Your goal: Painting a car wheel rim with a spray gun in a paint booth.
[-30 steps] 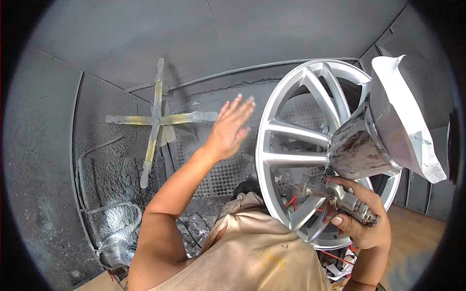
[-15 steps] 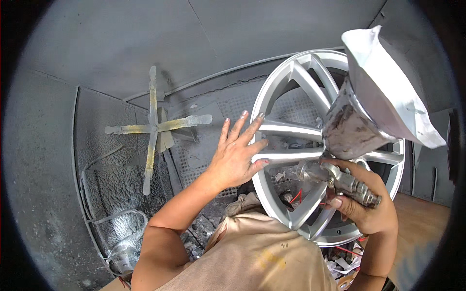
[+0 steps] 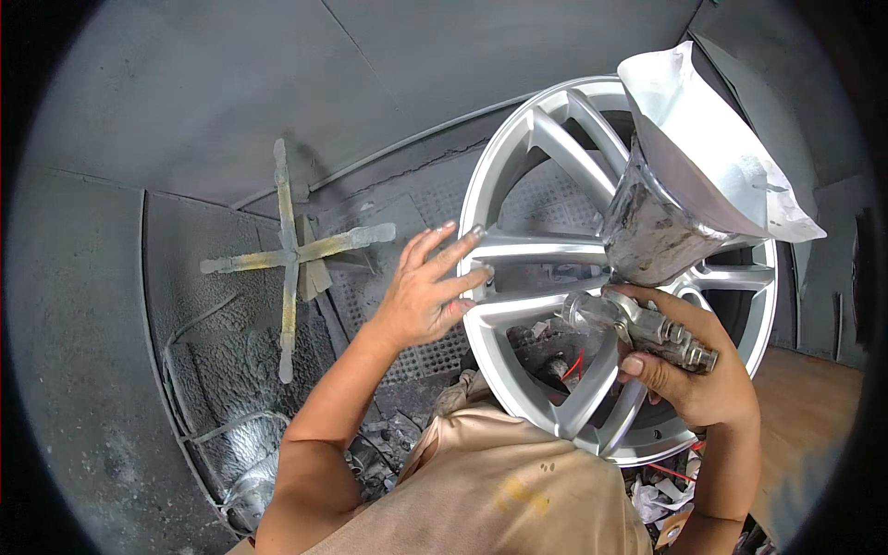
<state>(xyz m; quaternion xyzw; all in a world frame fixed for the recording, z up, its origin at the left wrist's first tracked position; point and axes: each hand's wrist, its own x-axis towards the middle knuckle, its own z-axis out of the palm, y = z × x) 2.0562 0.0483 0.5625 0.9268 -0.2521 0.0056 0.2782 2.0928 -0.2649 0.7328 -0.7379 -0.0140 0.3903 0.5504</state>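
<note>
Exposure decent overall; grey walls [image 3: 83, 324] mid-dim, murkier toward the 2–3 o'clock rim. Light reads as coming from above: spoke faces on the wheel [image 3: 546, 248] bright, openings dark. Paper [image 3: 703, 139] at 1–2 o'clock near clipping, little texture left. Cup [image 3: 661, 227] throws patchy specular streaks. Hard white glare on the crinkled sheet [image 3: 250, 444] at 7–8. Cross [image 3: 289, 254] at 9 drops a soft shadow, offset toward 1. Left hand [image 3: 430, 291] slightly soft at the fingertips; gun [image 3: 661, 338] nose hazy. Blurry bluish smear at 4. Fisheye: wall seams bow, corners black, thin red line down the 9 o'clock edge.
</note>
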